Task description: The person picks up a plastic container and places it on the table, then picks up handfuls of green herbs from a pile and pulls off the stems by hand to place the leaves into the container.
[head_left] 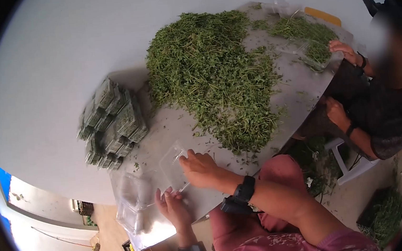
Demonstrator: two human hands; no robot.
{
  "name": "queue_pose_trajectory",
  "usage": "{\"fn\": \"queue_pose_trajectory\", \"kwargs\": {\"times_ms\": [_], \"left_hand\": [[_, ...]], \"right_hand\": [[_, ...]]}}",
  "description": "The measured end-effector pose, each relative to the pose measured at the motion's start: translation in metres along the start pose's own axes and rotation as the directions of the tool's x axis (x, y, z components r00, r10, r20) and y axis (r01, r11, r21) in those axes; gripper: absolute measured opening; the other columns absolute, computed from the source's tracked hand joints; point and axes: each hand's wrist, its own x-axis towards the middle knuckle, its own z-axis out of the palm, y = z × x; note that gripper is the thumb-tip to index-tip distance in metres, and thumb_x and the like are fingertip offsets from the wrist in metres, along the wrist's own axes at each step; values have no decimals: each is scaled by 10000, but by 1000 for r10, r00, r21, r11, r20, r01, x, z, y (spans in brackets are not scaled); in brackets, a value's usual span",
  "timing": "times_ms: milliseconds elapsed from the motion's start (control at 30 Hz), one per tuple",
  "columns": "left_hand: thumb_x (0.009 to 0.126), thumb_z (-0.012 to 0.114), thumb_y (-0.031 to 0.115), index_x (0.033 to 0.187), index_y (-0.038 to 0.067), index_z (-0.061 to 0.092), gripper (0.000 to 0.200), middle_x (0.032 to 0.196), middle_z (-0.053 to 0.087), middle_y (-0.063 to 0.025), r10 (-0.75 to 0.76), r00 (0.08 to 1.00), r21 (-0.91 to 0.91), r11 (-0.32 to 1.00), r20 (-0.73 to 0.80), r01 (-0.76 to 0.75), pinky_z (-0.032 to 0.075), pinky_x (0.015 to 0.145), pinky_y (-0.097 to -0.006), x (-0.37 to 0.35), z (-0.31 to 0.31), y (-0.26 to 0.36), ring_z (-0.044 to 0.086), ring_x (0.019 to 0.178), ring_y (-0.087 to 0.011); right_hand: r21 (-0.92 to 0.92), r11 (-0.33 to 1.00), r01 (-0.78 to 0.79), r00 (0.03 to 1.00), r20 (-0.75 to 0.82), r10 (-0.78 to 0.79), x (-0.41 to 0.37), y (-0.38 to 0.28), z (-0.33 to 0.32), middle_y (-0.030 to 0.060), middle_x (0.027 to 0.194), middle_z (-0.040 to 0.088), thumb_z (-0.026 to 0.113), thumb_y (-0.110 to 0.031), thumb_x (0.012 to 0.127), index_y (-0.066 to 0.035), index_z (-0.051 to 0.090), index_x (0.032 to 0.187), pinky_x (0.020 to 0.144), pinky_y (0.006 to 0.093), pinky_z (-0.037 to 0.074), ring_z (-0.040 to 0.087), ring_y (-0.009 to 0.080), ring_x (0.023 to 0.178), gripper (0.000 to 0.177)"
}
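Observation:
A clear plastic clamshell box (170, 166) lies unfolded on the near left part of the table. My right hand (200, 169) pinches its right-hand edge, fingers closed. Palm up, my left hand (174, 208) is at the box's near edge with its fingers apart. Just left of it sit more clear plastic boxes (133, 200), nested together and with no greens in them. Beyond my right hand spreads a large heap of cut green herbs (213, 72), with loose leaves scattered around it.
Filled boxes (114, 116) are stacked by the wall on the left. A co-worker (385, 100) sits at the right, one hand at a box of greens (316, 53). A white stool (350, 162) and a crate of greens (383, 214) stand on the floor.

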Motion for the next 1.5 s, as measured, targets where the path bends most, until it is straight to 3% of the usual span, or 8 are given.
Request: {"fn": "queue_pose_trajectory", "kwargs": {"times_ms": [233, 367, 833, 1067, 1133, 1267, 1433, 1500], "left_hand": [[964, 515, 129, 1363, -5, 287, 478, 1038, 566, -136, 4, 1000, 37, 999, -29, -3, 482, 685, -261, 0, 2, -3, 564, 773, -149], [966, 511, 125, 1347, 28, 338, 429, 1048, 575, -116, 24, 1000, 86, 996, -9, -23, 481, 722, -266, 0, 0, -3, 561, 804, -146], [946, 522, 79, 1319, -25, 341, 427, 979, 579, -104, 38, 999, 91, 995, -33, -35, 444, 662, -242, 4, -2, -5, 521, 751, -119], [941, 525, 82, 1343, -26, 332, 459, 910, 561, -76, 30, 999, 98, 995, -40, -26, 422, 642, -233, -1, 9, -1, 458, 678, -102], [940, 530, 92, 1346, -28, 335, 466, 856, 553, -64, 35, 999, 132, 991, -34, -31, 414, 627, -227, -2, 7, -3, 450, 659, -95], [937, 533, 125, 1348, -45, 340, 485, 744, 504, -18, 40, 997, 226, 974, -72, -23, 394, 609, -219, -13, 25, 4, 438, 641, -80], [933, 513, 175, 1389, -78, 213, 602, 1014, 588, -184, 20, 997, 273, 961, 70, -38, 473, 799, -309, 3, -3, -8, 588, 902, -210], [946, 528, 185, 1363, -86, 289, 551, 896, 534, -93, 45, 998, 266, 962, 34, -52, 426, 696, -259, 5, -4, -10, 516, 799, -139]], "right_hand": [[-22, 995, 93, 992, -87, -94, -4, -4, -5, 234, 946, 555, 564, -36, 757, 38, 554, 995, 614, 458, 514, 635, 372, 753, 249], [4, 996, 92, 991, -100, -91, -4, -5, -6, 236, 931, 558, 585, -31, 733, 37, 563, 965, 605, 444, 513, 634, 363, 737, 242], [-48, 993, 110, 989, -95, -114, -5, -7, -3, 233, 891, 569, 617, -42, 704, 46, 588, 902, 597, 415, 513, 636, 337, 745, 218], [-77, 990, 118, 978, -166, -130, -6, -8, 6, 175, 900, 600, 671, -112, 657, -3, 631, 862, 599, 400, 500, 630, 288, 757, 235], [-39, 992, 123, 976, -177, -128, -4, -8, 11, 148, 800, 629, 676, -163, 644, -13, 655, 801, 592, 396, 498, 619, 264, 814, 218], [-149, 980, 128, 989, -57, -138, -3, -9, 18, 69, 751, 646, 676, -183, 629, -53, 708, 756, 522, 341, 470, 566, 228, 856, 184], [-172, 977, 122, 991, -25, -128, -1, -11, 19, 72, 779, 656, 682, -220, 646, -44, 722, 796, 513, 328, 459, 548, 235, 886, 235], [-160, 980, 116, 992, -39, -124, -2, -12, 19, 78, 789, 658, 681, -225, 653, -42, 721, 801, 524, 327, 461, 548, 242, 885, 239]]}}
